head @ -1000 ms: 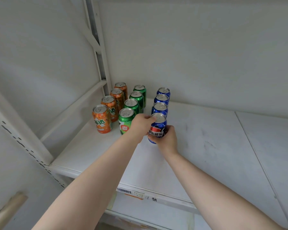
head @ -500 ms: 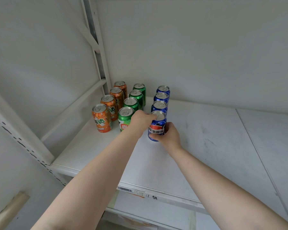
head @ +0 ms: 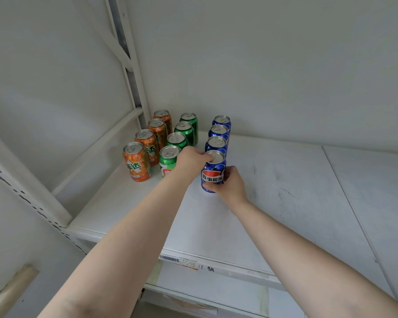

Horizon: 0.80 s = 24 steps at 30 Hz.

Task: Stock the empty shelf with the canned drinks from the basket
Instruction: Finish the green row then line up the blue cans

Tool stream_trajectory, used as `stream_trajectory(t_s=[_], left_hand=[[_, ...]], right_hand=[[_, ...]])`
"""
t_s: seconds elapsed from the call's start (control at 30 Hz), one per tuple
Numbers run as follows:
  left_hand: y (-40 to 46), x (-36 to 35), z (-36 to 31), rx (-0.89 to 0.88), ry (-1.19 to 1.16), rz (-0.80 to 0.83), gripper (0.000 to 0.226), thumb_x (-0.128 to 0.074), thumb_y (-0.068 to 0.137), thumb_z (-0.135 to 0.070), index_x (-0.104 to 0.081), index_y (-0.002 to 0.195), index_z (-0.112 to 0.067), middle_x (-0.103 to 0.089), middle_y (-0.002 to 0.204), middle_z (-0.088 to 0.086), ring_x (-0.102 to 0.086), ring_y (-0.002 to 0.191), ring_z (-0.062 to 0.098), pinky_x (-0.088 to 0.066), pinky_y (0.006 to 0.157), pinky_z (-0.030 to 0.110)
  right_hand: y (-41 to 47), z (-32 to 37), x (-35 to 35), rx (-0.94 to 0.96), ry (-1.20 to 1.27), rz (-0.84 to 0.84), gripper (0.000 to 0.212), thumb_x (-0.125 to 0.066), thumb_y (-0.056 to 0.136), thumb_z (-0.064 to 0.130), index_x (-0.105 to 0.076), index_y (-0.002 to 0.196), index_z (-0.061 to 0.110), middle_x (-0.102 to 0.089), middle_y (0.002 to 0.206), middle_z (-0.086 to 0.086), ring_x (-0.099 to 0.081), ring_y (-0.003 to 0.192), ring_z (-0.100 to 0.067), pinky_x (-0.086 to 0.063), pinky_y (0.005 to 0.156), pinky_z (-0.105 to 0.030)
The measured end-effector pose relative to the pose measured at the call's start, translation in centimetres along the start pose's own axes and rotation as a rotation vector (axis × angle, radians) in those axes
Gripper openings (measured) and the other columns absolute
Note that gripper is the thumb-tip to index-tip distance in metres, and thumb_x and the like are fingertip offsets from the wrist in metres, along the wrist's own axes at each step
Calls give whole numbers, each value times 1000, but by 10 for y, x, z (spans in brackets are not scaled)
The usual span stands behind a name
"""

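Twelve cans are standing upright on the white shelf (head: 274, 180), packed into its back left corner in three rows running front to back: four orange cans (head: 137, 165) nearest the left edge, four green cans (head: 186, 131) beside them, then four blue cans (head: 219, 131) a little apart. The front blue can (head: 213, 174) is the one being handled: the right hand (head: 230, 187) is wrapped round its lower side with the thumb across the label, and the left hand (head: 192, 162) has its fingers curled over the lid. All lids look sealed, pull tabs flat.
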<state>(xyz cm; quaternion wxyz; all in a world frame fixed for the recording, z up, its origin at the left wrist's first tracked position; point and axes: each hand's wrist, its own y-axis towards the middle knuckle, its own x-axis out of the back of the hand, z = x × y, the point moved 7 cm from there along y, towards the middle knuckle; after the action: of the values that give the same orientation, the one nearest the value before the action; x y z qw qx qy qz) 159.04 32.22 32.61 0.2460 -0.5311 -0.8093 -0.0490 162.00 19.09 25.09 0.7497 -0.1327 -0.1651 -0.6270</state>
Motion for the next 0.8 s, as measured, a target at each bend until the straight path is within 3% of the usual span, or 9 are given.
stream_trajectory(t_s=[0.1, 0.2, 0.27, 0.4, 0.47, 0.57, 0.8], left_hand=[[-1, 0, -1, -8, 29, 1, 28, -64, 87, -22, -65, 108, -4, -68, 106, 8, -62, 87, 19, -54, 83, 33], [-8, 0, -7, -72, 57, 1, 26, -60, 90, -21, -64, 110, -5, -68, 110, 9, -58, 84, 16, -49, 66, 24], [-15, 1, -11, -116, 83, -11, 29, -58, 91, -21, -62, 117, -7, -66, 113, 6, -54, 84, 13, -42, 60, 20], [-43, 12, -14, -174, 136, -92, 44, -58, 92, -24, -49, 133, -12, -58, 130, 5, -56, 107, 18, -43, 77, 27], [-66, 19, -11, -214, 176, -134, 50, -57, 92, -24, -43, 138, -14, -51, 138, 6, -54, 118, 22, -44, 79, 26], [-111, 27, 3, -314, 218, -154, 48, -58, 90, -22, -46, 136, -13, -51, 136, 9, -52, 119, 24, -39, 80, 25], [-240, -29, 63, -528, 394, 157, 43, -56, 88, -12, -51, 131, -17, -53, 130, 5, -54, 115, 22, -42, 88, 27]], right_hand=[[-2, 0, -1, 7, 15, 0, 64, -87, 65, 19, -49, 115, 8, -64, 111, -2, -59, 92, -13, -44, 72, -18], [-6, 1, 2, 17, 37, 8, 67, -87, 64, 17, -48, 119, 7, -62, 113, -3, -58, 94, -14, -42, 66, -11], [-11, 0, 8, 11, 25, 0, 71, -86, 66, 18, -47, 124, 7, -57, 116, -4, -54, 98, -14, -42, 69, -14], [-34, -7, 26, -24, 10, -54, 72, -84, 69, 17, -45, 129, 7, -52, 127, -13, -52, 114, -22, -41, 88, -26], [-56, -9, 38, -29, -1, -86, 66, -82, 72, 16, -48, 128, 7, -52, 128, -15, -52, 118, -24, -41, 94, -29], [-103, -12, 57, -28, -76, -134, 58, -78, 76, 16, -51, 127, 8, -54, 127, -14, -53, 117, -25, -41, 98, -32], [-261, -49, 101, -37, -317, -199, 50, -72, 80, 18, -54, 126, 11, -57, 125, -10, -54, 119, -23, -42, 99, -32]])
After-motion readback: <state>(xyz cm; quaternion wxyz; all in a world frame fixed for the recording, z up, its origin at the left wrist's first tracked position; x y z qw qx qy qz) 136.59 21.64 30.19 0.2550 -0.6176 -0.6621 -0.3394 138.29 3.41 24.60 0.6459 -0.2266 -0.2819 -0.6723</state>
